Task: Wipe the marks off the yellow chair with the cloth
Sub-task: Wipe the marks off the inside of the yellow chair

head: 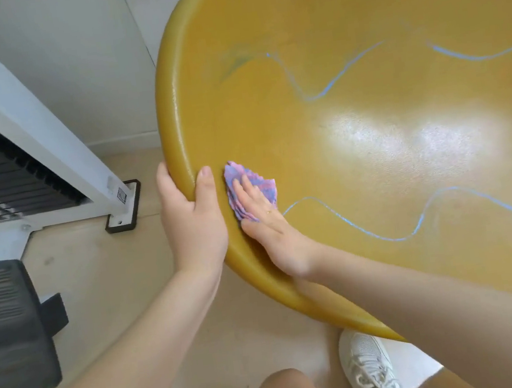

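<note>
Pale flooring [103, 279] runs under a white-framed machine with black slats [16, 160] at the left and a dark vented box [8, 324] near the corner, while the yellow chair [353, 2], a glossy moulded shell, fills the right of the view. The left hand [191, 221] grips the chair's rolled rim [168, 107], thumb hooked over onto the inner face and the other fingers wrapped behind the edge out of sight, apparently to steady the shell against the push of wiping. The right hand [264, 218] lies flat on the bunched pink-and-blue cloth [251, 183], fingers straight and close together, pressing it against the inner surface just beside the left thumb. Blue wavy marks remain: one line [414, 218] starts just to the right of the right hand and runs off rightward, another [331, 79] sits higher up, and a faint greenish smear [237, 62] near the upper rim looks partly rubbed. A white sneaker [368, 364] stands below the chair's edge. Most of the wiping seems yet to be done.
</note>
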